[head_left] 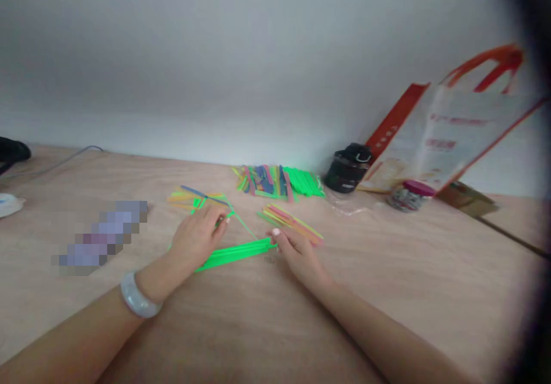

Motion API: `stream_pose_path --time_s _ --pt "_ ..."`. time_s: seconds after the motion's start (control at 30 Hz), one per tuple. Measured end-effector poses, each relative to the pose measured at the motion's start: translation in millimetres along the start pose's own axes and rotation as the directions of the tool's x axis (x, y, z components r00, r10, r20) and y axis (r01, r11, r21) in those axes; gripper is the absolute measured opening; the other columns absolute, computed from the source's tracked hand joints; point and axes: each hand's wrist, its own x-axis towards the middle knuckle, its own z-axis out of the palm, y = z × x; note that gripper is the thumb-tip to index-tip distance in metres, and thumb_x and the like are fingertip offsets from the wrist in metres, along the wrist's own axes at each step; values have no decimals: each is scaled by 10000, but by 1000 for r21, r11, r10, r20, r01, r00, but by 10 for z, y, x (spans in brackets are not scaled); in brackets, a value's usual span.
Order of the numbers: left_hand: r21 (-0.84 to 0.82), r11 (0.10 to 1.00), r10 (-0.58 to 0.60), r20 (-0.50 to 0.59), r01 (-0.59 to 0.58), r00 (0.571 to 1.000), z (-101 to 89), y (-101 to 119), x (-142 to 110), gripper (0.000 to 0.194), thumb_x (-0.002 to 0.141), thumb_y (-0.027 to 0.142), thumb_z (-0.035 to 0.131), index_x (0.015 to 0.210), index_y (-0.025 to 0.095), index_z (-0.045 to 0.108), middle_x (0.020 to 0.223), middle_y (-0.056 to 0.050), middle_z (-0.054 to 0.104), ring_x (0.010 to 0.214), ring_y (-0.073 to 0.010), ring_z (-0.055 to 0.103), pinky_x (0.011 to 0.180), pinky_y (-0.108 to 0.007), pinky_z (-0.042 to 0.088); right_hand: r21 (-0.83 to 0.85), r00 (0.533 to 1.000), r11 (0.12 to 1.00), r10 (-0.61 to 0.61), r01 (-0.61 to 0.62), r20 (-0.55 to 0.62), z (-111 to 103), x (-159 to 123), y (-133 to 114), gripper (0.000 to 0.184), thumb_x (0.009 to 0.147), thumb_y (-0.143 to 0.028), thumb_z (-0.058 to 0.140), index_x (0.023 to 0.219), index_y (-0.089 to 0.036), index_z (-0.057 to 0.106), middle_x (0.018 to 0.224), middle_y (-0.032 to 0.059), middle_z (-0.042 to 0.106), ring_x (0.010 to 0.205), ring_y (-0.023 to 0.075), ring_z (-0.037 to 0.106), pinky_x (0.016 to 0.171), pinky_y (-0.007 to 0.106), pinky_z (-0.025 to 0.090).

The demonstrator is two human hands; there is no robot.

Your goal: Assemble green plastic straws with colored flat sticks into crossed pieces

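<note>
My right hand [297, 252] has its thumb and fingers closed at the right end of a flat bundle of bright green paper strips [236, 252] on the table. Above the bundle's left part is my left hand [200, 232], fingers curled and thumb drawn in, with a bit of green strip showing at its fingertips. From near those fingertips a thin green strip [245, 224] slants down toward the bundle's right end. Behind the left hand lie loose yellow, orange and blue strips [183, 196]. Pink and yellow strips [293, 221] lie just beyond the right hand.
Against the wall are a pile of multicoloured strips [262, 180] and green strips [303, 181]. To their right stand a black bottle [346, 169], a jar with a dark pink lid [411, 196] and a white-and-red bag [451, 131]. A blurred-out object [105, 235] lies at left.
</note>
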Motion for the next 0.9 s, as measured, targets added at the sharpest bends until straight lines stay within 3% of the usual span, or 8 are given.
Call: stream_pose_path --time_s 0.1,0.23,0.37,0.6,0.9 --pt "-101 976 199 38 -195 979 131 255 -169 187 921 295 374 939 192 529 888 -38 608 852 -186 572 753 -317 449 226 983 960 140 -164 121 63 -78 -116 435 873 -519 356 787 -181 616 601 3 527 560 131 477 538 257 376" --pt "-169 943 306 108 -286 946 272 387 -333 169 923 263 369 935 195 523 896 -32 597 847 -182 565 752 -332 461 305 963 933 116 -189 242 106 -166 -251 341 798 -495 515 670 -181 551 608 -22 492 591 107 445 550 228 347" --pt "-185 943 303 127 -278 944 312 369 -373 153 918 248 383 959 197 522 902 -31 588 851 -183 563 753 -341 471 349 955 909 137 -227 263 150 -202 -269 300 802 -448 517 664 -182 530 600 -28 481 577 98 428 552 225 341" --pt "-237 942 276 141 -238 951 325 395 -365 153 910 229 401 898 187 547 875 -33 592 807 -173 564 746 -332 476 279 951 933 152 -228 268 199 -226 -241 261 829 -402 481 682 -189 513 562 -36 456 529 96 408 488 218 314" --pt "-329 939 172 187 -103 967 342 407 -323 172 906 244 395 878 182 552 852 -34 607 772 -171 558 716 -309 447 188 966 974 80 -129 245 139 -179 -303 254 854 -361 441 670 -194 490 585 -35 452 584 109 429 556 227 339"
